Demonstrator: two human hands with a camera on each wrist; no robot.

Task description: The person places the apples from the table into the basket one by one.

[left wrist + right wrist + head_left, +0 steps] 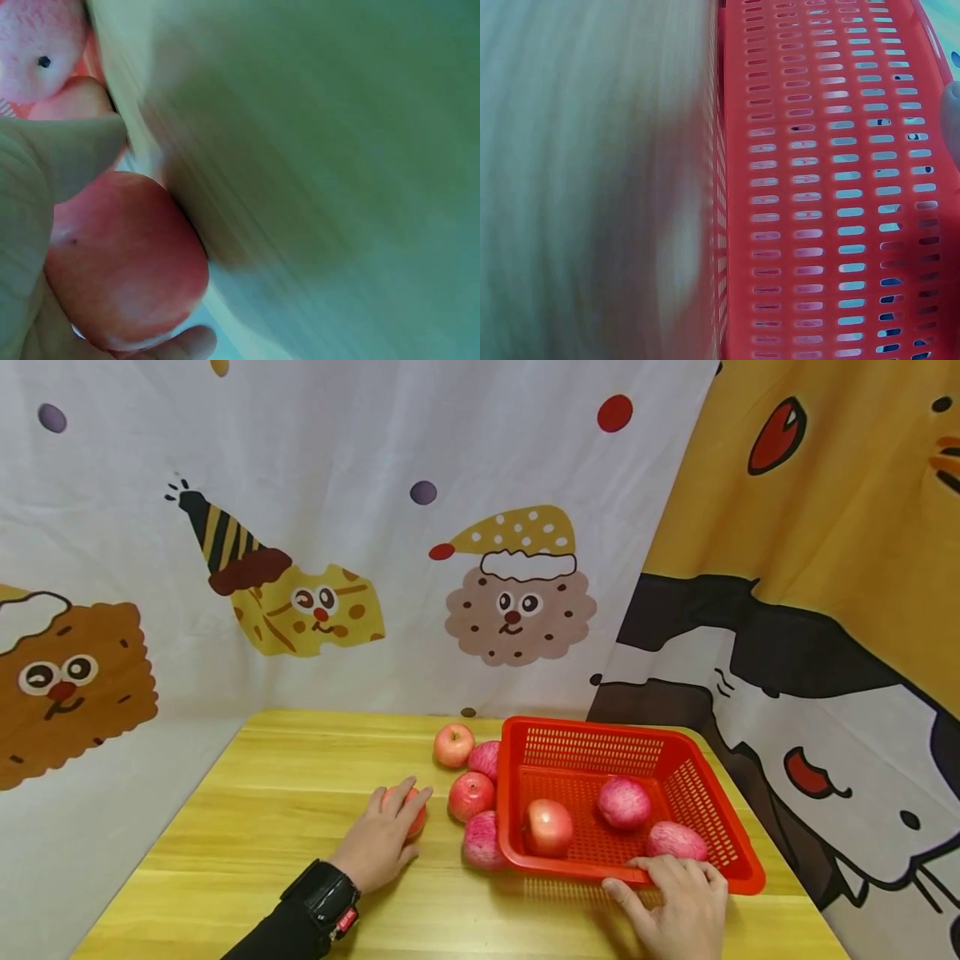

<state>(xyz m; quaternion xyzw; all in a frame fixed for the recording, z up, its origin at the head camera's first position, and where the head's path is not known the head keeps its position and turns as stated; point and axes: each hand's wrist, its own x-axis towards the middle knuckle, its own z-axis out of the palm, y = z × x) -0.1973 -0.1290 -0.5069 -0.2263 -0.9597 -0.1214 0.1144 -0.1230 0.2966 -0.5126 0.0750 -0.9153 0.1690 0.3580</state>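
My left hand (382, 843) grips a red apple (412, 814) on the table, fingers over its top. In the left wrist view the thumb and a fingertip lie on either side of that apple (127, 259). A red plastic basket (585, 866) stands at the right, and my right hand (678, 902) holds its near rim, thumb outside. Inside the basket are a yellowish-red apple (549, 828) and two pink ones, one in the middle (624, 802) and one by the right hand (677, 841). The right wrist view shows the basket's slotted side wall (817, 187).
Left of the basket several more apples sit in a loose row, from a pale red apple (453, 745) at the back to a pink apple (482, 841) at the front. The wooden table (262, 802) ends at a printed curtain (337, 510).
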